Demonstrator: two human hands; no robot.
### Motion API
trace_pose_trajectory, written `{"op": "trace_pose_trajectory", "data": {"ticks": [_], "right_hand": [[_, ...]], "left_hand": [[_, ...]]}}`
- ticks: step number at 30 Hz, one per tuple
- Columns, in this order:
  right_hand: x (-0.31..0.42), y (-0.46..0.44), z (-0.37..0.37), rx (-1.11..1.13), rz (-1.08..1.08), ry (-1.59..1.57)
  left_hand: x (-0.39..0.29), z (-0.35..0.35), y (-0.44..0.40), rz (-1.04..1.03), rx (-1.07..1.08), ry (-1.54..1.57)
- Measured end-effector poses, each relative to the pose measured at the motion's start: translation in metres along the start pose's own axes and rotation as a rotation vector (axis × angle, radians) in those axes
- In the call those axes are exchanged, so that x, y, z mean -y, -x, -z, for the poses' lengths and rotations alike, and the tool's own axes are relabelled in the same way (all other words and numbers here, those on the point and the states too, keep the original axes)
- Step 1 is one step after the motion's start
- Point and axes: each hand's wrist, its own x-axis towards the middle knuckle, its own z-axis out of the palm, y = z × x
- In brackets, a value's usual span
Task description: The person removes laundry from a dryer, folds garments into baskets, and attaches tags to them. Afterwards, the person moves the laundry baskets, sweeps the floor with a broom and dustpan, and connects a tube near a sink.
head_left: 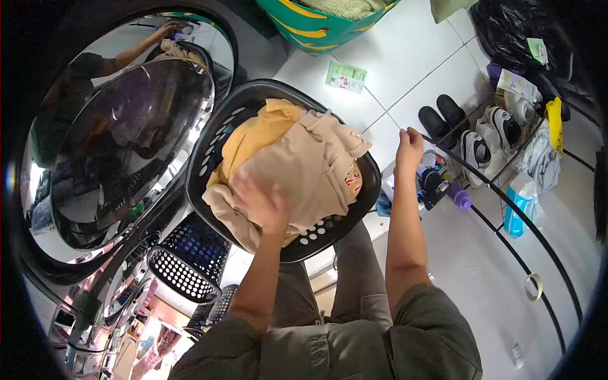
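Observation:
A black laundry basket (367, 171) stands in front of the person's legs, filled with clothes. A beige garment (310, 161) lies on top, with a mustard-yellow garment (256, 136) beside it at the upper left. My left hand (259, 201) rests on or just above the beige cloth, slightly blurred, its fingers spread. To the right of the basket, in the air, is my right hand (410, 149), its fingers curled together; whether anything small is between them is too small to tell. The round glass door (133, 152) of a machine is at the left, reflecting the person.
A green bag (316, 28) of cloth stands at the top. A green-and-white paper (346, 76) lies on the tiled floor. Black slippers (441, 117) and a rack (506, 166) with shoes are at the right. Another perforated basket (183, 263) is at the lower left.

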Motion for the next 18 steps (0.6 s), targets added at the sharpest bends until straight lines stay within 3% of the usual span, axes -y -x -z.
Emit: {"op": "trace_pose_trajectory", "data": {"ticks": [1, 3, 5, 9, 11, 13, 15, 17, 18], "right_hand": [[-0.023, -0.017, -0.009, -0.001, -0.102, -0.073], [-0.077, -0.048, -0.032, 0.104, -0.242, -0.083], [-0.087, -0.055, -0.055, 0.131, -0.205, -0.025], [-0.108, -0.083, -0.101, 0.282, -0.06, 0.42], [-0.108, -0.097, -0.123, 0.338, -0.085, 0.44], [-0.121, -0.11, -0.153, 0.312, 0.097, 0.501], [-0.134, -0.126, -0.182, 0.374, 0.086, 0.531], [-0.147, -0.144, -0.215, 0.346, 0.269, 0.586], [-0.155, -0.147, -0.227, 0.351, 0.259, 0.584]], "left_hand": [[-0.015, -0.007, -0.011, -0.106, 0.038, -0.054], [-0.023, -0.047, -0.033, -0.095, 0.029, -0.148], [-0.027, -0.068, -0.037, -0.094, 0.022, -0.24], [-0.02, -0.083, -0.031, -0.127, -0.02, -0.219], [-0.015, -0.092, -0.03, -0.137, -0.059, -0.166], [-0.011, -0.097, -0.028, -0.17, -0.078, -0.157], [-0.005, -0.103, -0.027, -0.147, -0.097, -0.216], [-0.004, -0.106, -0.031, -0.142, -0.119, -0.161], [0.0, -0.107, -0.029, -0.154, -0.118, -0.213]]}}
